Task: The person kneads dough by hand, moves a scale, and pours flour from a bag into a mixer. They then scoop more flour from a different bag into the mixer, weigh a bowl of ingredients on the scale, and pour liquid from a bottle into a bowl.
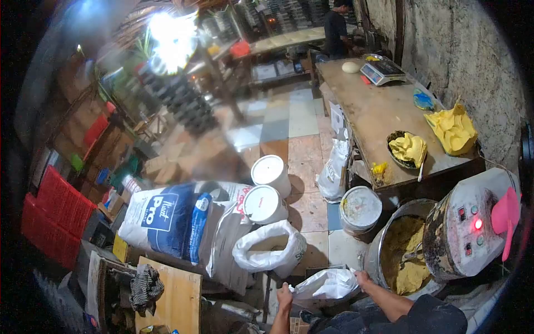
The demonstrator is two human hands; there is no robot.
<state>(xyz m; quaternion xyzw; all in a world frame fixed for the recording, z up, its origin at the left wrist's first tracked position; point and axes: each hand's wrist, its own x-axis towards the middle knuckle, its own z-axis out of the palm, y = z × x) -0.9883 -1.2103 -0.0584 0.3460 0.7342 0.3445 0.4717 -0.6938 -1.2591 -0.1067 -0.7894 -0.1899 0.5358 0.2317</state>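
A white sack (326, 284) hangs mouth-up in front of me, its rim spread between my hands. My left hand (285, 298) is closed on the left edge of the rim. On the opposite edge, my right hand (364, 279) grips the sack beside the mixing bowl. The metal mixing bowl (374, 261) holds yellow dough (413, 275), with part of a metal mixing tool in it. Over the bowl stands the mixer (450, 222), a red light lit on its panel. What the sack contains is hidden from view.
An open white sack (245, 259), lidded white buckets (266, 205) and a full flour bag (167, 220) stand to the left. A lidded pail (360, 209) is ahead. The table (367, 119) bears a scale (382, 72) and yellow cream (409, 147). A person (335, 30) stands far back.
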